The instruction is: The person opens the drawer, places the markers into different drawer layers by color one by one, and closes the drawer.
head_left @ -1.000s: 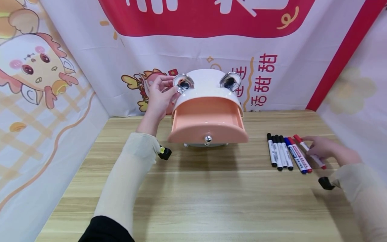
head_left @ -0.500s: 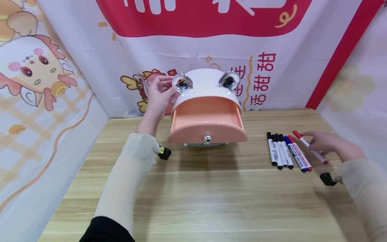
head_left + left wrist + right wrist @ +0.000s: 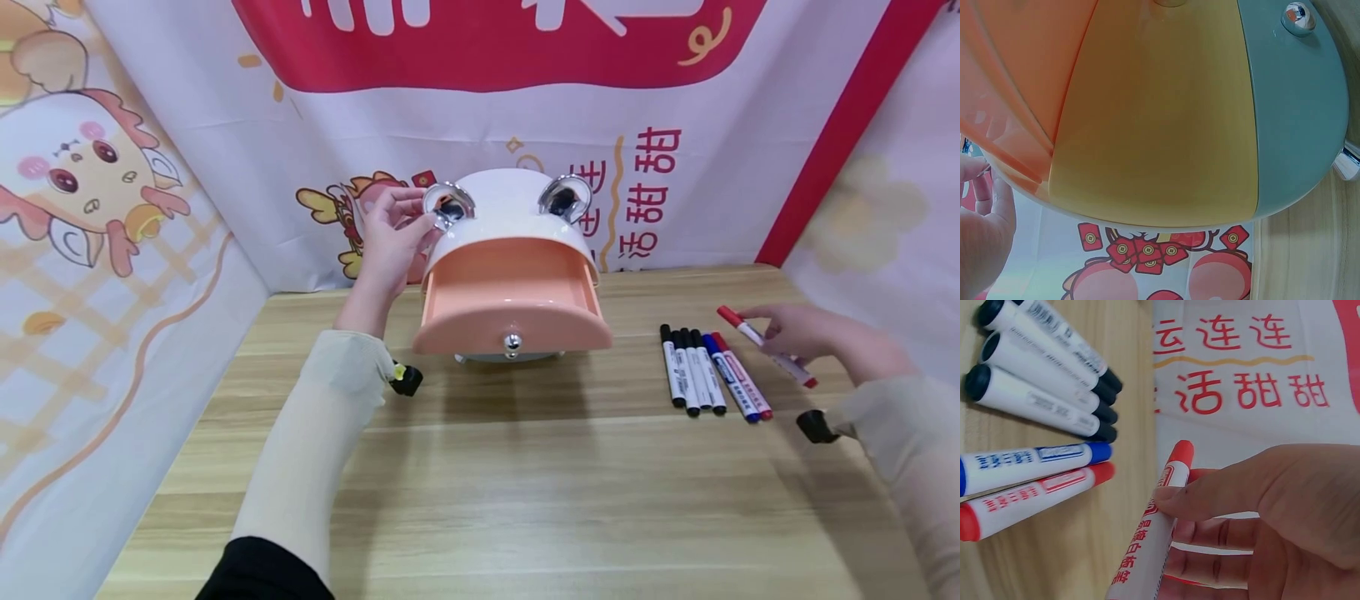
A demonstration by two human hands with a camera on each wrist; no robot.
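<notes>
Marker (image 3: 1149, 540), slim white plastic with red ends, pinched in my right hand (image 3: 1285, 515), seems light, stiff, slick; best held mid-barrel.

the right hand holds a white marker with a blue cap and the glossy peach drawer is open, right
Wrong colour: the right hand holds a white marker with a red cap, as the right wrist view shows. The glossy peach drawer is open.
</notes>
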